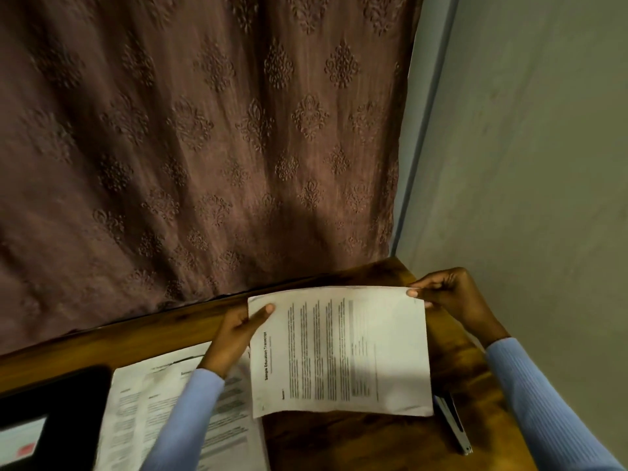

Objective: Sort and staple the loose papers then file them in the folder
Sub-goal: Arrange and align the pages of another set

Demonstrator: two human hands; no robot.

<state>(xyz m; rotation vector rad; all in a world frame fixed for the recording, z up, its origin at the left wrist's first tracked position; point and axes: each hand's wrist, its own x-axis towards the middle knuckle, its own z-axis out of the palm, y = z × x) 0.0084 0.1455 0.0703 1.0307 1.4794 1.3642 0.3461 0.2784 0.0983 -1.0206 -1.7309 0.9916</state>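
- the left hand point(238, 329) holds the printed sheet point(339, 351) by its left edge, thumb laid across the top face and the other fingers hidden beneath the paper.
- the right hand point(448, 297) pinches the sheet's far right corner between thumb and curled fingers point(413, 293).
- the sheet hangs between the 2 hands, lifted above the wooden surface point(339, 443), with its text lines running sideways to the viewer and a bold title near the left fingers.
- below and left of the left fingers, more loose papers point(163, 413) lie flat on the surface, partly covered by the left sleeve point(183, 423).
- further left of those papers sits a dark folder point(54, 402); whether it lies open i cannot tell.
- below the right fingers, a slim silver and black stapler point(453, 426) lies on the surface, its upper end tucked under the sheet's near right corner.
- the right sleeve point(550, 409), pale blue, runs off to the lower right.
- beyond both hands a brown patterned curtain point(210, 137) hangs behind the surface, with a plain wall point(543, 147) to the right of the right fingers.
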